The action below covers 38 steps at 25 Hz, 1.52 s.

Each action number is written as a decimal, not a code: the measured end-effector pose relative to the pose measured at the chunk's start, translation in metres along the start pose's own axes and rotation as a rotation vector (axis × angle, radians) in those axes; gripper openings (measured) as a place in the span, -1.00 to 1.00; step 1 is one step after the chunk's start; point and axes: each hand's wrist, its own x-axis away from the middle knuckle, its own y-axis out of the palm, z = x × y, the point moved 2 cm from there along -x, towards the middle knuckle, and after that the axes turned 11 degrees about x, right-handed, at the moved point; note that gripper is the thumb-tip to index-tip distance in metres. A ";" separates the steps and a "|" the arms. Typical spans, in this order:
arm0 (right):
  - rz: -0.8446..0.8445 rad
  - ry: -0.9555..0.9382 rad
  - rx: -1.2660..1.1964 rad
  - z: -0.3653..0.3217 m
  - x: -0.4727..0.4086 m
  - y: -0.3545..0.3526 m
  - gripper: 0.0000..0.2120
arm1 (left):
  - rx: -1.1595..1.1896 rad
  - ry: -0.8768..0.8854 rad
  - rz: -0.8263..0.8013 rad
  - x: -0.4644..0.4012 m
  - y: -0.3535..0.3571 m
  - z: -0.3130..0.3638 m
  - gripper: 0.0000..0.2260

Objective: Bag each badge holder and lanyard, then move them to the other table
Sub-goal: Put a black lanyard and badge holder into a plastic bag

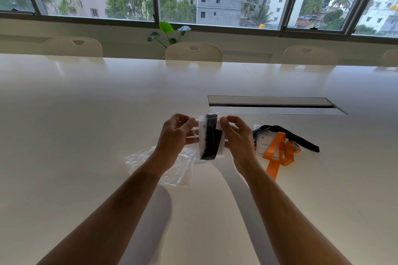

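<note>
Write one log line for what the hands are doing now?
left hand: pinches clear bag | right hand: pinches bag | inside: black lanyard | waiting: orange lanyard

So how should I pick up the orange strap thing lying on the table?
Pinch the orange lanyard at its free tail, coming from the near side. That end lies flat and alone on the table, while farther up it crosses a badge card and the dark lanyard.
</note>
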 end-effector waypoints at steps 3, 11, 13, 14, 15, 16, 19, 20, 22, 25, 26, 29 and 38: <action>0.019 -0.010 -0.015 -0.002 0.000 -0.001 -0.83 | -0.012 0.010 -0.005 -0.001 0.003 -0.001 -0.93; 0.072 0.025 -0.071 -0.003 -0.003 -0.001 -0.88 | -0.053 0.034 0.050 -0.003 0.003 -0.001 -0.92; 0.071 0.034 -0.114 -0.005 -0.003 -0.002 -0.84 | -0.036 0.051 0.058 -0.003 0.003 0.000 -0.91; 0.063 0.037 -0.124 -0.007 -0.003 -0.003 -0.83 | -0.031 0.057 0.054 -0.004 0.003 0.001 -0.91; 0.053 0.040 -0.123 -0.008 -0.003 -0.004 -0.82 | -0.030 0.059 0.046 -0.004 0.003 0.001 -0.91; 0.043 0.042 -0.117 -0.008 -0.004 -0.004 -0.81 | -0.030 0.054 0.035 -0.005 0.003 0.002 -0.91; 0.026 0.036 -0.087 -0.011 -0.005 -0.005 -0.79 | -0.032 0.041 0.004 -0.006 0.003 0.002 -0.92; 0.021 0.032 -0.076 -0.012 -0.005 -0.005 -0.78 | -0.035 0.049 -0.005 -0.005 0.003 0.003 -0.91; 0.017 0.019 -0.053 -0.012 -0.006 -0.004 -0.78 | -0.045 0.067 -0.023 -0.003 0.004 0.004 -0.84; 0.040 -0.001 0.001 -0.011 -0.006 -0.002 -0.79 | -0.071 0.049 -0.032 -0.001 0.005 0.004 -0.80; 0.045 -0.007 0.013 -0.010 -0.006 -0.001 -0.78 | -0.065 0.029 -0.036 -0.001 0.005 0.003 -0.82; 0.041 -0.022 0.019 -0.010 -0.004 0.000 -0.74 | -0.031 -0.006 0.000 -0.001 0.004 0.004 -0.90; -0.040 -0.019 -0.006 -0.012 0.000 0.001 -0.85 | -0.042 -0.004 0.072 -0.004 -0.001 0.013 -0.98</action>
